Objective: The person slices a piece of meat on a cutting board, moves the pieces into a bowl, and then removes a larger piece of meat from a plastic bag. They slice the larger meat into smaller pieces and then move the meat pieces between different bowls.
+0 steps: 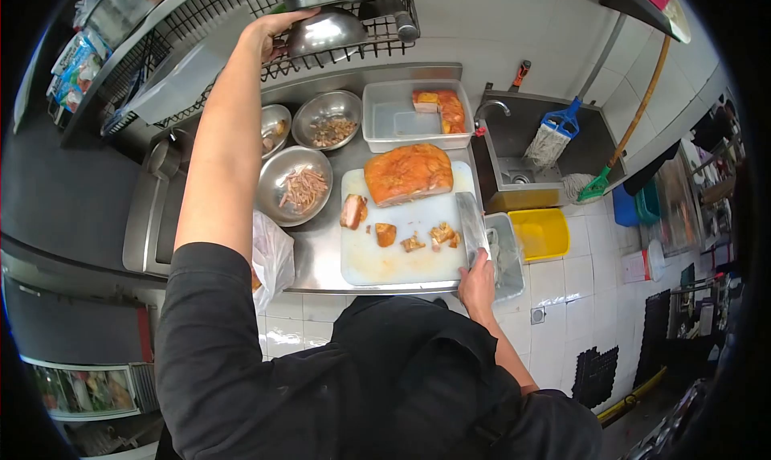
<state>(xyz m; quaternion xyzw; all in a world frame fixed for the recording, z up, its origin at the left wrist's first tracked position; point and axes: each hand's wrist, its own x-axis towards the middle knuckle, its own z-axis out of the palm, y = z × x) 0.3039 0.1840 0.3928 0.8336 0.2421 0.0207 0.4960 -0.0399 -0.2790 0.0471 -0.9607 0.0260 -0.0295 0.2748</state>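
My left hand (275,34) is raised to the wire rack, its fingers and thumb closed around the edge of an upside-down metal bowl (328,32). Low on the right, my right hand (478,287) grips a cleaver (471,225), whose broad blade lies along the right edge of the white cutting board (365,259). A large orange-skinned slab of roast pork (409,174) rests on the board's far half. Nearer me are a cut pork chunk (353,212), a smaller piece (385,234) and some scraps (442,234).
Behind the board, a plastic tub (389,122) holds more pork. A bowl of meat strips (273,183) and two other bowls stand left, beside a plastic bag (273,259). A sink (514,139) with a mop, a yellow tub (542,233) and a grey bin (506,279) are right.
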